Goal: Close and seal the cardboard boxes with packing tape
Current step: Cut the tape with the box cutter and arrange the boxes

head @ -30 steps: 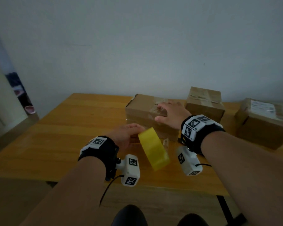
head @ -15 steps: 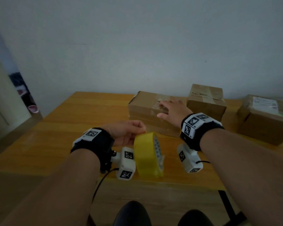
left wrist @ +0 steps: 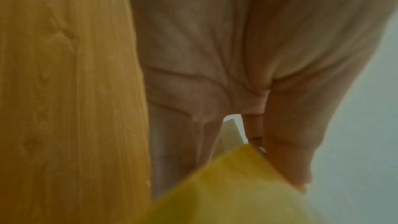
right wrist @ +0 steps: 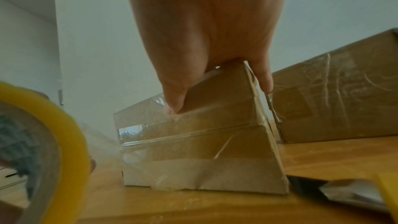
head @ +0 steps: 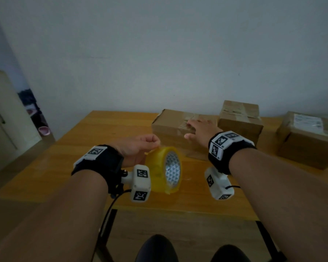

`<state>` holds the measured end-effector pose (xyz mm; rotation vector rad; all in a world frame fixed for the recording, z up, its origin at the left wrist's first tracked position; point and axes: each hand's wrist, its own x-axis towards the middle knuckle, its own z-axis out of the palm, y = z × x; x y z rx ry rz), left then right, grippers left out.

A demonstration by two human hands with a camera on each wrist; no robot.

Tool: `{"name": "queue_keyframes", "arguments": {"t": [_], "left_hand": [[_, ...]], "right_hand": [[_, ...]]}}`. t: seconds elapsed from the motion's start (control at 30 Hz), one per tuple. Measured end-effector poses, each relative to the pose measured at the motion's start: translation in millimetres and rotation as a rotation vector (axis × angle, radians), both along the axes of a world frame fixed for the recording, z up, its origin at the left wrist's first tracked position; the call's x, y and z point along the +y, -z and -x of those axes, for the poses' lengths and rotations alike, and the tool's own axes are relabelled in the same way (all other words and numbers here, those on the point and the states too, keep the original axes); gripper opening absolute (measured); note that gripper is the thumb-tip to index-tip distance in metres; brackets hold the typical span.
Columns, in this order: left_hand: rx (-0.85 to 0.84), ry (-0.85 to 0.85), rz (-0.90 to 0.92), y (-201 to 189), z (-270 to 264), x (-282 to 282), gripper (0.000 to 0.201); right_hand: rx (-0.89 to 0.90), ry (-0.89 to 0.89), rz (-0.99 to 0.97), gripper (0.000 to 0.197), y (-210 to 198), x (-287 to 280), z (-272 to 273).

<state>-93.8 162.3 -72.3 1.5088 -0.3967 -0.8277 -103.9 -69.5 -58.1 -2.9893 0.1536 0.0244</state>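
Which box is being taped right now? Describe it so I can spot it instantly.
On the wooden table, three cardboard boxes sit along the far edge by the wall. It is the leftmost box, low and wide. Unlike the other two, the right hand rests on it, with the yellow tape roll just in front.

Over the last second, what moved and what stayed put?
The left hand turned the yellow tape roll from a tilted, edge-on pose until its patterned core faces the camera, pinching it at the top throughout. The right hand stayed flat on the nearest cardboard box; the other boxes did not move.
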Motion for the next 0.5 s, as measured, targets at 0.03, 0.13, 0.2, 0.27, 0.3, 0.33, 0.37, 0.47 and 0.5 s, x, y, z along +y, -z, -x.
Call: {"name": "queue_keyframes", "arguments": {"t": [0.03, 0.13, 0.2, 0.27, 0.3, 0.33, 0.37, 0.47, 0.5], "left_hand": [[-0.002, -0.002, -0.011, -2, 2, 0, 0.008], [-0.002, -0.017, -0.047, -6, 10, -1, 0.007], [-0.045, -0.067, -0.091, -7, 12, -2, 0.011], [-0.103, -0.126, -0.115, -8, 13, 1, 0.012], [-0.116, -0.145, -0.114, -10, 13, 2, 0.012], [-0.124, -0.156, -0.113, -11, 14, 4, 0.012], [-0.136, -0.156, -0.114, -14, 15, 6, 0.013], [-0.189, -0.147, -0.135, -22, 18, 11, 0.015], [-0.205, -0.153, -0.132, -26, 19, 14, 0.015]], "right_hand": [[0.002, -0.001, 0.005, 0.056, -1, 0, 0], [0.009, -0.003, 0.011, 0.055, -1, 3, 1], [0.012, -0.009, 0.016, 0.056, -1, 3, 1], [0.014, -0.017, 0.03, 0.059, 0, 2, 2], [0.018, -0.019, 0.041, 0.06, 1, 2, 3], [0.021, -0.018, 0.052, 0.062, 2, 2, 3], [0.018, -0.013, 0.058, 0.063, 3, 2, 3], [0.024, 0.019, 0.076, 0.064, 5, 5, -1], [0.036, 0.039, 0.076, 0.064, 4, 6, -2]]}}
